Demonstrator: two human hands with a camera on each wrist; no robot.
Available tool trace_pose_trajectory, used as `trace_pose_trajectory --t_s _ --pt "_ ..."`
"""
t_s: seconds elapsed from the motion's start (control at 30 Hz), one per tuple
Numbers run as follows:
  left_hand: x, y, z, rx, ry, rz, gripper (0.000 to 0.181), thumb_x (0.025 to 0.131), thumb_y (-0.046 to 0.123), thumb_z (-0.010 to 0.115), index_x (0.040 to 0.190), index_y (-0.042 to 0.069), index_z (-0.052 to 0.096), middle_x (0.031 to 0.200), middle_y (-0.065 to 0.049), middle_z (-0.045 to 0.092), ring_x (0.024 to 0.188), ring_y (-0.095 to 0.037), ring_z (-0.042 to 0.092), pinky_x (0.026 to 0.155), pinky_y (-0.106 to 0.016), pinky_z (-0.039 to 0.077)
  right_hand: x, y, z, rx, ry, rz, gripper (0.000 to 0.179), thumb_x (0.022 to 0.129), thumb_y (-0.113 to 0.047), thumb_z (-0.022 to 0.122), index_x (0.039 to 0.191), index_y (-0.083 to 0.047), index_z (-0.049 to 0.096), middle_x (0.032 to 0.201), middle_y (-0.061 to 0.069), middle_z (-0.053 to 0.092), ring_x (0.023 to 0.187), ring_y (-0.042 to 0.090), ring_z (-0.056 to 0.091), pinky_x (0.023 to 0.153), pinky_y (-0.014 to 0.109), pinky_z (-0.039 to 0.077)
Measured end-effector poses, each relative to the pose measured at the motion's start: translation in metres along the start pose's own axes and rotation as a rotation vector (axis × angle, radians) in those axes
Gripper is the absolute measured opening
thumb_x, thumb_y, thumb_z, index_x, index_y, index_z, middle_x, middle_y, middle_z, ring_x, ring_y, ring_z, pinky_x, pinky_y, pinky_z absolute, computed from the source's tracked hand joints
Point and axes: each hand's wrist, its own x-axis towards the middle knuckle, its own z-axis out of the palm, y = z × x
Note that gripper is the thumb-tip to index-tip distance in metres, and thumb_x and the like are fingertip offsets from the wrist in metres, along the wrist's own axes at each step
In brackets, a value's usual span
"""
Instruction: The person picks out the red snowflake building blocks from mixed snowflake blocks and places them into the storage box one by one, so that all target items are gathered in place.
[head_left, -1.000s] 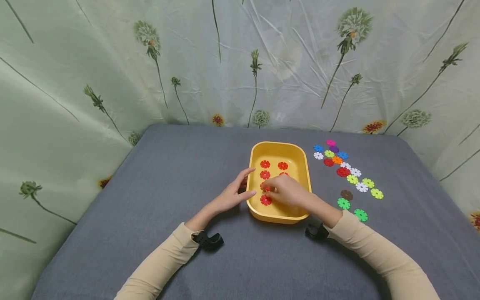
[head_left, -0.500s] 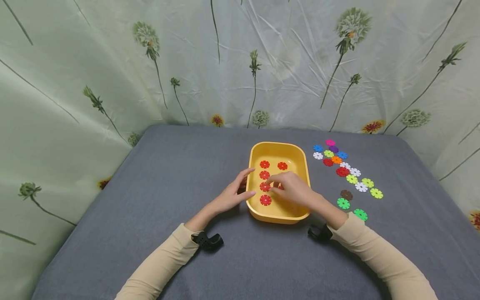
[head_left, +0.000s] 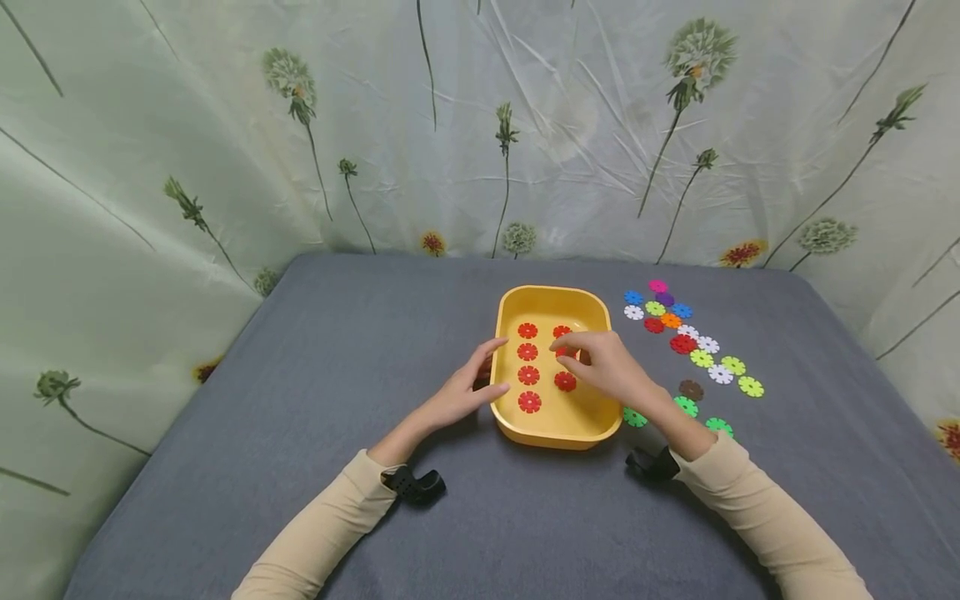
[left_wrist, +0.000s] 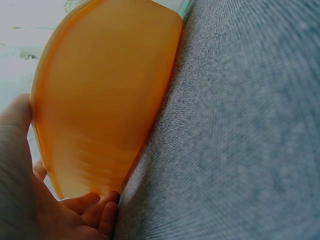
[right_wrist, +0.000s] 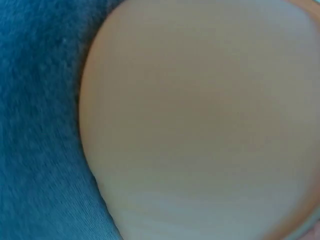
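Note:
A yellow plastic tub (head_left: 555, 425) stands on the grey cloth in the head view, with two columns of red notched discs (head_left: 529, 402) on its floor. My left hand (head_left: 456, 398) holds the tub's left side. In the left wrist view its thumb lies on the rim, and the other fingers curl against the outer wall (left_wrist: 110, 90). Over the tub's right half is my right hand (head_left: 603, 365), its thumb and index finger bent with a small gap between the tips. Nothing shows held there; a red disc (head_left: 565, 382) lies just below. The right wrist view shows mostly the tub's wall (right_wrist: 195, 115).
Right of the tub, loose notched discs in many colours lie scattered, among them a pink disc (head_left: 657, 286), a brown disc (head_left: 692, 389) and a green disc (head_left: 634, 417) close to the tub's wall. A flowered curtain (head_left: 412, 167) hangs behind the grey cloth (head_left: 360, 333).
My right hand has moved from the left column of red discs to the right column, uncovering left-column discs and a green disc beside the tub. My left hand stays at the rim.

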Motion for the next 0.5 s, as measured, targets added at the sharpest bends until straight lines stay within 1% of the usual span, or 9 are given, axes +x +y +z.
trace_pose_trajectory --t_s 0.03,0.1,0.17,0.27,0.4,0.5 --pt "0.000 0.000 0.000 0.002 0.002 0.001 0.068 0.092 0.022 0.057 0.149 0.020 0.018 0.144 -0.017 0.040 0.128 -0.029 0.048 0.105 -0.044 0.039 -0.001 0.001 -0.001 0.009 0.009 0.004 0.016 0.082 -0.007 0.068 0.098 -0.004 0.071 0.082 0.007 0.070 0.055 0.009 0.047 0.052 0.018 0.041" --pt "0.003 -0.010 0.002 0.002 0.013 0.012 0.069 0.092 0.027 0.058 0.148 0.024 0.018 0.144 -0.015 0.041 0.127 -0.027 0.049 0.105 -0.044 0.039 -0.002 0.003 -0.003 0.023 0.023 0.016 0.017 0.083 -0.007 0.068 0.099 -0.004 0.070 0.082 0.008 0.071 0.055 0.010 0.047 0.051 0.018 0.040" --pt "0.003 -0.011 0.003 0.000 0.018 0.021 0.069 0.091 0.030 0.058 0.148 0.022 0.019 0.143 -0.015 0.043 0.126 -0.027 0.050 0.104 -0.044 0.040 -0.003 0.003 -0.005 0.029 0.038 0.034 0.018 0.083 -0.007 0.068 0.100 -0.005 0.070 0.082 0.008 0.071 0.055 0.012 0.048 0.051 0.018 0.041" --pt "0.003 -0.011 0.003 -0.001 0.021 0.029 0.070 0.091 0.034 0.058 0.148 0.022 0.019 0.142 -0.016 0.043 0.125 -0.027 0.050 0.104 -0.044 0.040 -0.005 0.006 -0.008 0.034 0.062 0.057 0.019 0.083 -0.005 0.067 0.101 -0.006 0.070 0.077 0.008 0.069 0.055 0.012 0.047 0.050 0.019 0.040" --pt "0.003 -0.012 0.003 -0.005 0.022 0.023 0.070 0.091 0.035 0.058 0.148 0.025 0.019 0.142 -0.015 0.043 0.125 -0.026 0.050 0.104 -0.043 0.040 -0.007 0.009 -0.012 0.039 0.089 0.077 0.019 0.083 -0.006 0.067 0.102 -0.006 0.070 0.071 0.006 0.065 0.054 0.011 0.045 0.049 0.019 0.038" --pt "0.003 -0.012 0.002 -0.006 0.021 0.018 0.069 0.091 0.032 0.059 0.148 0.026 0.019 0.142 -0.014 0.043 0.126 -0.025 0.050 0.104 -0.042 0.040 -0.008 0.010 -0.017 0.042 0.119 0.089 0.020 0.083 -0.006 0.068 0.104 -0.005 0.069 0.072 0.006 0.064 0.055 0.013 0.045 0.050 0.019 0.039"
